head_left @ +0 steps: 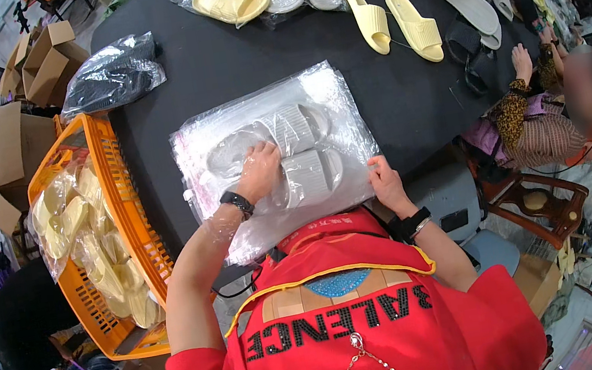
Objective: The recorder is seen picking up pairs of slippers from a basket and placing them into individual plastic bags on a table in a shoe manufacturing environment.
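Observation:
A pair of grey slippers (294,132) lies side by side inside a clear plastic bag, on top of a stack of flat clear bags (352,126). My left hand (261,172) reaches into the bag from its left side, its fingers curled on the slippers near the heels. Loose film hangs around that wrist. At the bag's right edge, my right hand (387,184) pinches a corner of the plastic bag (359,190) between thumb and fingers. Both wrists wear dark bands.
An orange basket (130,203) of bagged yellow slippers (102,254) stands at left. Bagged black slippers (112,75) lie on the black table (239,70). Yellow slippers (414,27) and grey ones (469,6) lie farther back. A co-worker's hand (521,64) rests at right. Cardboard boxes (20,151) stand far left.

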`<action>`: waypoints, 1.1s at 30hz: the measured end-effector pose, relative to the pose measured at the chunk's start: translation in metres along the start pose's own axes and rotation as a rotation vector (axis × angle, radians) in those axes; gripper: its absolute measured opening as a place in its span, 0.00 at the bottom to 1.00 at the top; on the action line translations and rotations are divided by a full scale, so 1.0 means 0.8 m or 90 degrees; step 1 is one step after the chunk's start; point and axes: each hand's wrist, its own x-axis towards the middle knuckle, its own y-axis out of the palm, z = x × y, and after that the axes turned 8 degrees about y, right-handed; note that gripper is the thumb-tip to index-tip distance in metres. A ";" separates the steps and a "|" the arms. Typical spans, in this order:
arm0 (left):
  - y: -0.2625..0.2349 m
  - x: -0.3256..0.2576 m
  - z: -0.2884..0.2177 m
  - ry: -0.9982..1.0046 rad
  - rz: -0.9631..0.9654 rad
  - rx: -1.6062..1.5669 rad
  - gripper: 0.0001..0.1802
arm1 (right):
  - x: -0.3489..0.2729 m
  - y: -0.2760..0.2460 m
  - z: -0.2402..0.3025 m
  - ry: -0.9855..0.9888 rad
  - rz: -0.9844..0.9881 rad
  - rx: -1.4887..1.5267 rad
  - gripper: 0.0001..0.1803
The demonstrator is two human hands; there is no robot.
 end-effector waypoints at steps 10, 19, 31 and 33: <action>0.003 -0.011 -0.001 -0.006 -0.008 0.030 0.10 | 0.107 -0.016 0.104 -0.136 0.029 -0.027 0.15; 0.011 -0.016 -0.003 -0.032 -0.023 0.022 0.12 | 0.181 0.037 0.128 -0.074 0.027 -0.196 0.17; 0.009 -0.014 -0.007 -0.008 -0.048 0.009 0.11 | 0.205 0.053 0.091 0.033 -0.039 0.013 0.13; 0.008 -0.011 -0.005 0.013 -0.087 0.014 0.09 | 0.196 0.054 0.098 0.006 -0.051 0.050 0.13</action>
